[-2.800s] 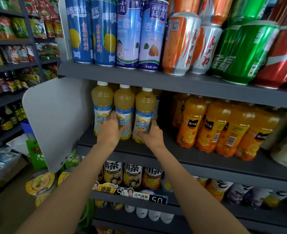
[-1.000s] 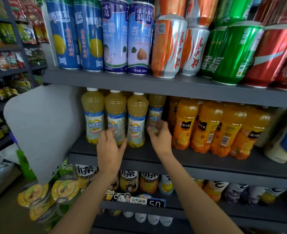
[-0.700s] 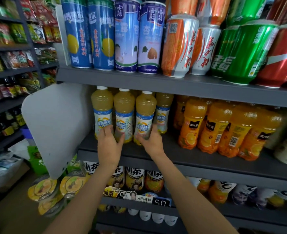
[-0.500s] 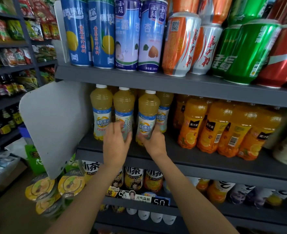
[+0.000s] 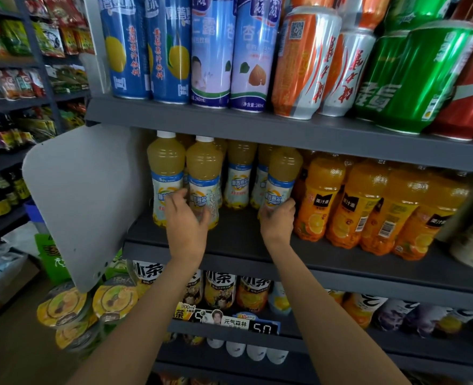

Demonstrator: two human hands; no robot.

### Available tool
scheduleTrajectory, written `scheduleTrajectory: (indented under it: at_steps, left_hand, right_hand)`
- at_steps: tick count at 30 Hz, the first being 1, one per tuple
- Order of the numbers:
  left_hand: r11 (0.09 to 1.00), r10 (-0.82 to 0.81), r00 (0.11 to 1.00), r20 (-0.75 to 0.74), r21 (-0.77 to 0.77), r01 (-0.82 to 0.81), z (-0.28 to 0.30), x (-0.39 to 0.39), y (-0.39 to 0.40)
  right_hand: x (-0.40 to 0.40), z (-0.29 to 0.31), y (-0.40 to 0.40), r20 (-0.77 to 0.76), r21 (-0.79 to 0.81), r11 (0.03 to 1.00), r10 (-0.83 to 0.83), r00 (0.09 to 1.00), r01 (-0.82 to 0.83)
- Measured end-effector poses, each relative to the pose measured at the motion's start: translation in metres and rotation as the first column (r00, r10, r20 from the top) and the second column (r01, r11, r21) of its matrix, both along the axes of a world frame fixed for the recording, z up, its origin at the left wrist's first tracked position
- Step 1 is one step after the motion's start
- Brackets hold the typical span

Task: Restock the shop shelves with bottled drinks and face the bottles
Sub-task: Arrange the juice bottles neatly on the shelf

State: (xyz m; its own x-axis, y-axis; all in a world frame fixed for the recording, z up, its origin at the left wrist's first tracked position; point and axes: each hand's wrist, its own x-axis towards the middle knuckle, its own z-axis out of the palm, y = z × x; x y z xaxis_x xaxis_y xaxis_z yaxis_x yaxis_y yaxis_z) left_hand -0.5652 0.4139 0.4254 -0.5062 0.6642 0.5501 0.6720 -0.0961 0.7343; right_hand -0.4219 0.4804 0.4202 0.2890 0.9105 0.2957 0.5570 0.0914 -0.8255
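1. The right hand (image 5: 277,221) gripped the lower body of a pale yellow juice bottle (image 5: 282,179), fingers curled round its base just beside the orange juice bottles (image 5: 349,201). The left hand (image 5: 186,221) curled its fingers round the second front bottle (image 5: 204,173), thumb reaching toward the leftmost bottle (image 5: 165,170).
2. The dark grey middle shelf (image 5: 238,240) carried these bottles at its left end, next to a pale grey end panel (image 5: 85,195).
3. The shelf above (image 5: 229,126) held tall blue cans (image 5: 129,51), orange-and-silver cans (image 5: 302,62) and a green can (image 5: 413,73).
4. Every yellow bottle stood upright, filled with cloudy yellow drink and banded with a blue-and-white label; a bottle in the row behind (image 5: 239,173) showed through the gap between the hands.
5. Both forearms rose from below, wrists level with the shelf's front edge.
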Motion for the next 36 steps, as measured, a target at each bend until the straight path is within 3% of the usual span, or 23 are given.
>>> scheduleTrajectory:
  at_steps: [2,8,12,24,26,28,30,34,36]
  left_hand:
    - [0.998,-0.042,0.997,-0.060,-0.053,0.038,-0.003,-0.004,0.004]
    - [0.989,-0.027,1.000,0.015,-0.143,0.029,0.004,-0.001,0.020]
    - [0.988,-0.026,0.999,-0.040,-0.152,0.020,0.002,-0.001,0.021]
    - [0.972,-0.039,0.993,-0.116,-0.234,0.011,0.006,-0.007,0.019]
    - [0.971,-0.028,0.990,-0.139,-0.237,-0.006,0.005,-0.008,0.019]
    - [0.972,-0.031,0.987,-0.157,-0.234,-0.006,0.004,-0.008,0.019]
    - [0.973,-0.041,0.986,-0.162,-0.232,0.002,0.003,-0.009,0.019]
    - [0.969,-0.043,0.987,-0.156,-0.248,0.003,0.005,-0.009,0.020]
    - [0.969,-0.039,0.985,-0.166,-0.248,-0.004,0.006,-0.008,0.020]
  right_hand:
    - [-0.001,0.002,0.008,-0.016,-0.029,0.999,-0.012,1.000,0.012]
    - [0.003,0.006,0.015,-0.035,-0.078,0.995,0.065,0.997,-0.068]
    - [0.007,0.004,0.019,-0.047,-0.073,0.988,0.132,0.990,-0.135]
    - [-0.008,0.017,0.066,-0.091,-0.201,0.977,0.049,0.995,-0.066]
    - [-0.010,0.015,0.057,-0.088,-0.131,0.991,0.013,0.996,-0.025]
    - [-0.019,0.007,0.035,-0.006,0.108,0.993,-0.036,0.999,0.037]
    - [-0.035,-0.002,0.019,0.078,0.247,0.968,0.015,0.997,-0.034]
    - [-0.056,0.002,0.038,-0.084,0.015,0.981,0.191,0.978,-0.191]
    - [-0.058,0.006,0.048,-0.055,-0.022,0.980,0.196,0.979,-0.197]
